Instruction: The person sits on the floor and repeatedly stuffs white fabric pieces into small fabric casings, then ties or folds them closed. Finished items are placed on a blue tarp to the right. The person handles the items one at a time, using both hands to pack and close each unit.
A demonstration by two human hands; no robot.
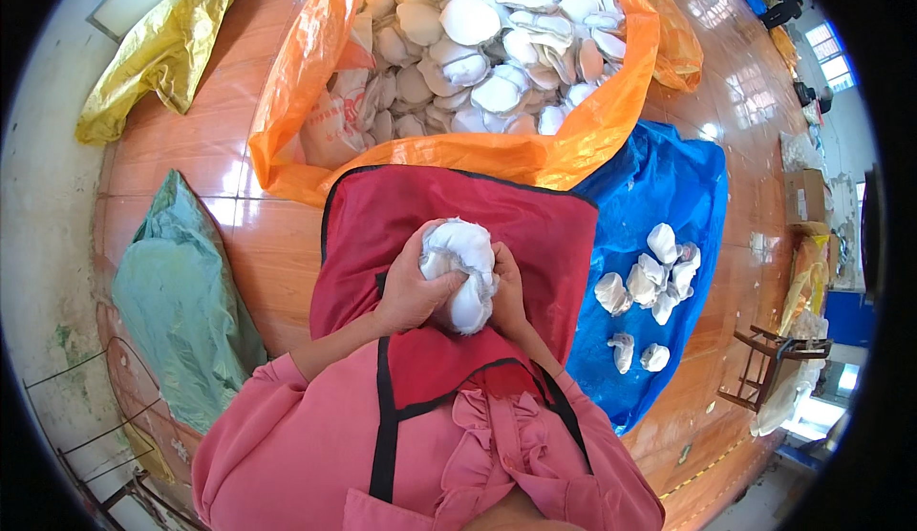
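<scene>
Both hands hold a white fluffy pad [459, 254] above my lap, over the dark red apron [544, 235] with black edging. My left hand [413, 287] wraps round its left side, the thumb lying across its front. On the opposite side, the fingers of my right hand [508, 283] pinch its edge. The pad looks folded or partly turned out, with a smooth lobe hanging at the bottom. Beyond my knees an orange sack [458, 154] stands wide open, heaped with flat, rounded white pads [470, 20].
To the right, a blue sheet [611, 221] carries several crumpled white pieces [647, 281]. A green sack [181, 297] and a yellow sack [162, 53] lie along the left wall. At the far right are a wooden stool [764, 369] and a cardboard box [805, 197].
</scene>
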